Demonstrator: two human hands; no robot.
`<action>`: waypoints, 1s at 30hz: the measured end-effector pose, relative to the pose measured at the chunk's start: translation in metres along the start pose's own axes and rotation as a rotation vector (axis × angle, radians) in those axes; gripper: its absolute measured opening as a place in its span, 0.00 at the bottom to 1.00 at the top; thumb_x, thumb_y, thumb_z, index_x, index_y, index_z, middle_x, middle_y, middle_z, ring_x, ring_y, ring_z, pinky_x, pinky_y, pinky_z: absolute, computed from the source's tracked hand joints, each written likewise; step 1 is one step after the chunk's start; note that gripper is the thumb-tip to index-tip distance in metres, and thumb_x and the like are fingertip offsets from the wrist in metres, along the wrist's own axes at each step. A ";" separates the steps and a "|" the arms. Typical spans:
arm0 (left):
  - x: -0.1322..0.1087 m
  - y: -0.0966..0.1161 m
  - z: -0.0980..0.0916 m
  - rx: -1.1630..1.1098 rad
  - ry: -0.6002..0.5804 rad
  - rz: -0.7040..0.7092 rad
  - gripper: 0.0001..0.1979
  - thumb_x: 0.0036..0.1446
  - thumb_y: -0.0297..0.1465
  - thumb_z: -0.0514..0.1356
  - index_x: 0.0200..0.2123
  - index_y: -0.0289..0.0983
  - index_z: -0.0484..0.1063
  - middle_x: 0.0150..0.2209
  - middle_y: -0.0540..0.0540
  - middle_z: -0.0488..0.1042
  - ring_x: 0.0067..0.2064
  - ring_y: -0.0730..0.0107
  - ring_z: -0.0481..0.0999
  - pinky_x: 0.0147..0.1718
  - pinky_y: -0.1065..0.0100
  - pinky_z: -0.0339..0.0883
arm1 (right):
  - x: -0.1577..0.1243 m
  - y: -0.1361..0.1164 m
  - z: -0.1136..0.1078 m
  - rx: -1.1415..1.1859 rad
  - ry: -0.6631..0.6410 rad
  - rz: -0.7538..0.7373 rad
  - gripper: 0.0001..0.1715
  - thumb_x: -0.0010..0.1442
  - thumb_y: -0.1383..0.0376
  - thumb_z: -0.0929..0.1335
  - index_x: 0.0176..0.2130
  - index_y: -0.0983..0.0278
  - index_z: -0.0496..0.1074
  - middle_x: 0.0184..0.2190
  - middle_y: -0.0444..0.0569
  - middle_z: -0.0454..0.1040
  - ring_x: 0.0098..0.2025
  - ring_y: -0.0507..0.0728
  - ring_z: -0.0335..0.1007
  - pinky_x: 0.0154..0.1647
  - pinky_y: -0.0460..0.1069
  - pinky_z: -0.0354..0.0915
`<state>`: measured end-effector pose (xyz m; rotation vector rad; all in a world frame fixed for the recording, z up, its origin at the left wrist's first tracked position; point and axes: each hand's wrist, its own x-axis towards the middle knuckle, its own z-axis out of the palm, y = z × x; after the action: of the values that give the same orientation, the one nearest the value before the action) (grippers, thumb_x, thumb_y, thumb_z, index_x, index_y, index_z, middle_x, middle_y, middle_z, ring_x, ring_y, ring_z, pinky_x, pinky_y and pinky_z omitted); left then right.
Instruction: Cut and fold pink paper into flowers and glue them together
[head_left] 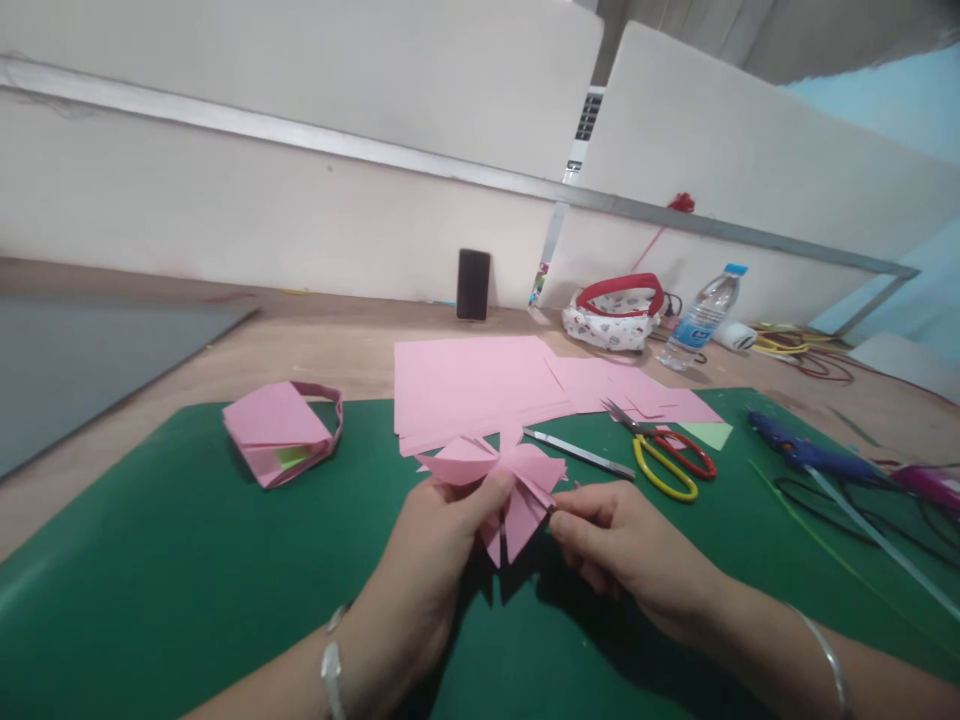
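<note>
White partition boards stand behind a wooden worktop (322, 345), and a green cutting mat (150, 560) covers its near part. Above the mat's middle, close to the person, a pink pleated paper piece (525, 475) is held up between both hands. It fans out left and right from a gathered waist, so its long axis runs across the view, and two short tails point down toward the person.

The left hand (442, 535) is closed on it from the lower left, thumb pressed over the waist. The right hand (622, 545) comes in from the right, its fingertips pinched at the right-hand fan's edge; whether they also hold something small I cannot tell. The two hands are about equally near, one on each side.

Just beyond lie pink sheets (480, 385), a thin metal blade (577, 452) and scissors (664, 455). A folded pink basket (281, 430) sits well to the left.
</note>
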<state>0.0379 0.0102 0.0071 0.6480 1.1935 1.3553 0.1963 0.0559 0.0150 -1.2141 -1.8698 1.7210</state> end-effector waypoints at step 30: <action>-0.002 -0.001 0.003 -0.076 -0.061 -0.009 0.10 0.49 0.33 0.64 0.32 0.32 0.76 0.29 0.43 0.77 0.29 0.65 0.73 0.31 0.65 0.67 | -0.001 0.000 0.003 0.012 -0.013 -0.018 0.20 0.57 0.55 0.67 0.23 0.66 0.62 0.18 0.38 0.58 0.16 0.44 0.52 0.14 0.41 0.44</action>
<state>0.0416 0.0092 0.0080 0.6252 1.0900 1.3574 0.1948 0.0534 0.0146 -1.1804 -1.8697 1.7321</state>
